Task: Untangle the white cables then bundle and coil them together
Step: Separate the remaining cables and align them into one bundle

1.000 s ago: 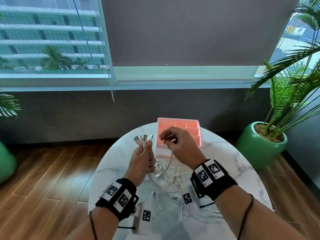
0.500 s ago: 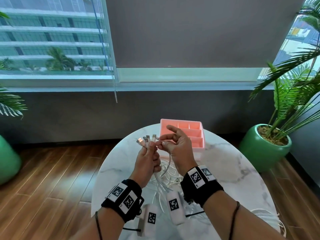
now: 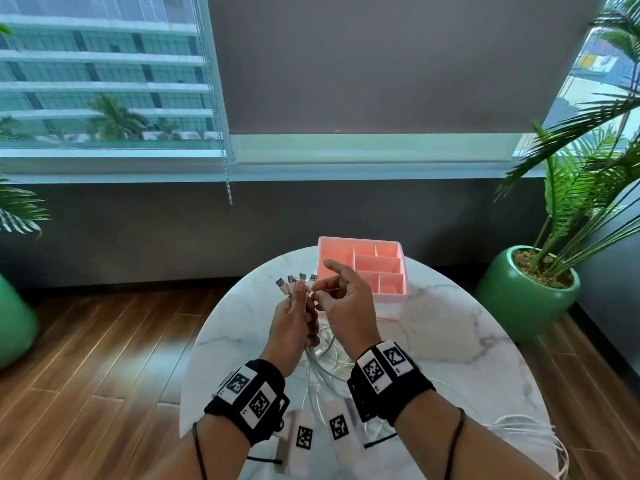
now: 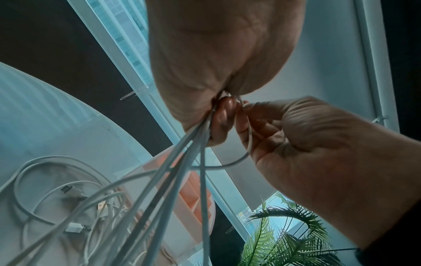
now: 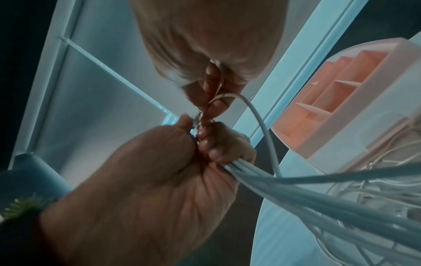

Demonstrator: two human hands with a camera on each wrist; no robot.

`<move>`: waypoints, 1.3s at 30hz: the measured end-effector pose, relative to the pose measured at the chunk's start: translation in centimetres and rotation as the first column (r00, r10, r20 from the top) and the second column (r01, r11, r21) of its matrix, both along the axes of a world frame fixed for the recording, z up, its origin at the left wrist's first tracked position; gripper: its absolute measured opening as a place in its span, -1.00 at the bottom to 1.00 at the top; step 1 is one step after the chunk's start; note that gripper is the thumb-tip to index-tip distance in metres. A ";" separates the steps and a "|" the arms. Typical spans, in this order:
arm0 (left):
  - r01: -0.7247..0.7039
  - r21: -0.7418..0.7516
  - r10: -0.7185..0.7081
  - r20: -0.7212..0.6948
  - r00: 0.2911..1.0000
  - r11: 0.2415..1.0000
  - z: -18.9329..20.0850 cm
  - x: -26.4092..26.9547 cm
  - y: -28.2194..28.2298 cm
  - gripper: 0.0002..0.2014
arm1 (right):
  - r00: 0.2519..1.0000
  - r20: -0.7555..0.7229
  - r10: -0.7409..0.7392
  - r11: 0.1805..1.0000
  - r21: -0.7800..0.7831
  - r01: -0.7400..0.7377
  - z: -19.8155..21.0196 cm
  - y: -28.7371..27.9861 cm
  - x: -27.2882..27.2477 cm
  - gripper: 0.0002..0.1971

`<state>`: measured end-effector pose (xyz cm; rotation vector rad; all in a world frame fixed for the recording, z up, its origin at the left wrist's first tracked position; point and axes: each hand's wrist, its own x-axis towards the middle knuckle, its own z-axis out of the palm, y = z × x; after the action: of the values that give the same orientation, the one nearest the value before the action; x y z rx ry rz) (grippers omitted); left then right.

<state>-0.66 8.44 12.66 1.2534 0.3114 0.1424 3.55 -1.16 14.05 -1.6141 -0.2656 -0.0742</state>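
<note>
My left hand (image 3: 298, 301) is raised over the round marble table (image 3: 450, 341) and grips a bunch of white cables (image 4: 182, 162). Their USB plugs (image 3: 298, 280) stick up above the fist. My right hand (image 3: 318, 293) touches the left and pinches one more white cable (image 4: 248, 142) just below its plug, between thumb and forefinger, with the other fingers spread. That cable loops down past the bunch (image 5: 262, 122). The rest of the cables (image 3: 329, 362) hang from the left hand (image 5: 148, 180) into a loose tangle on the table (image 4: 56, 198).
A pink divided organizer tray (image 3: 363, 268) stands just behind the hands at the table's far side. More white cable (image 3: 526, 431) trails over the table's near right edge. Green potted palms (image 3: 530, 292) stand on the wooden floor at right and left.
My right hand has carried its cable end leftward from in front of the tray to the left hand's bunch; one more plug now stands in the row. The left hand has stayed up.
</note>
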 end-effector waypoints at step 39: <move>0.000 -0.020 0.001 0.064 0.998 1.000 1.0 0.9 1.0 -0.59 | 0.948 -0.102 0.300 0.950 -0.055 -0.307 6.2 -7.8 4.6 -0.87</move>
<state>0.28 9.43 13.67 1.2268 0.2577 0.1790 8.14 -8.93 20.23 -1.6240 -0.4465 0.2487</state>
